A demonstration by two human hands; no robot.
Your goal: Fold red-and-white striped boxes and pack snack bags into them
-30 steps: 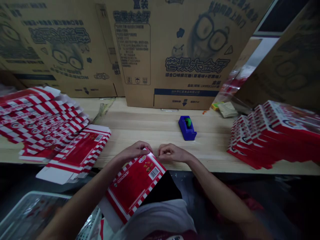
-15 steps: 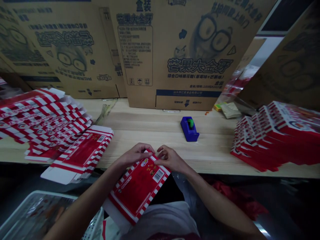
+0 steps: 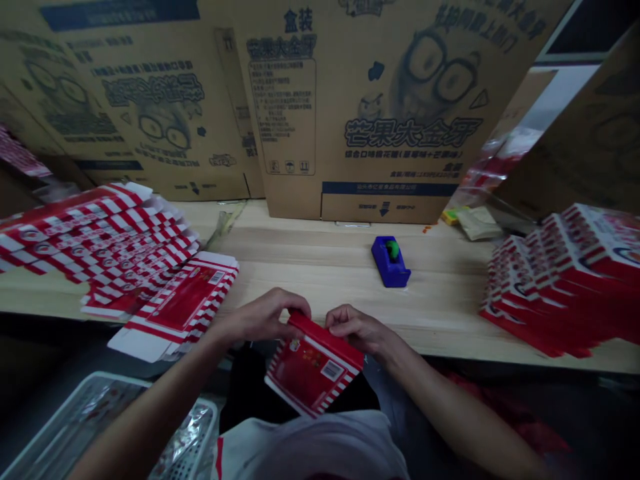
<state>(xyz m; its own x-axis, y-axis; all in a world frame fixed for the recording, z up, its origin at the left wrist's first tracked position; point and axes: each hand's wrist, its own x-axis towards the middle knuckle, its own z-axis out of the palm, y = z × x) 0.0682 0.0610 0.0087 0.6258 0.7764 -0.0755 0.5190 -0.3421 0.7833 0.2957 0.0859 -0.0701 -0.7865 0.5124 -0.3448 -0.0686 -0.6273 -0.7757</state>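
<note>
A red and white striped carton [image 3: 313, 367] is held between both hands just off the table's front edge, tilted, its barcode side up. My left hand [image 3: 275, 317] grips its upper left corner, thumb on the printed face and fingers behind. At the top edge, my right hand [image 3: 357, 328] has its fingers curled and pinched against the red end panel. What lies under the carton is hidden.
Flat striped cartons [image 3: 125, 247] lie fanned at left; formed boxes [image 3: 565, 280] stand stacked at right. A blue tape dispenser [image 3: 391, 263] sits between, before large brown cardboard boxes [image 3: 370, 167]. Below left is a white basket [image 3: 95, 380] with clear-wrapped items.
The carton has tipped up and turned in my hands; its red end panel now shows at the top and its white lower flap is out of sight. The whole view has shifted slightly.
</note>
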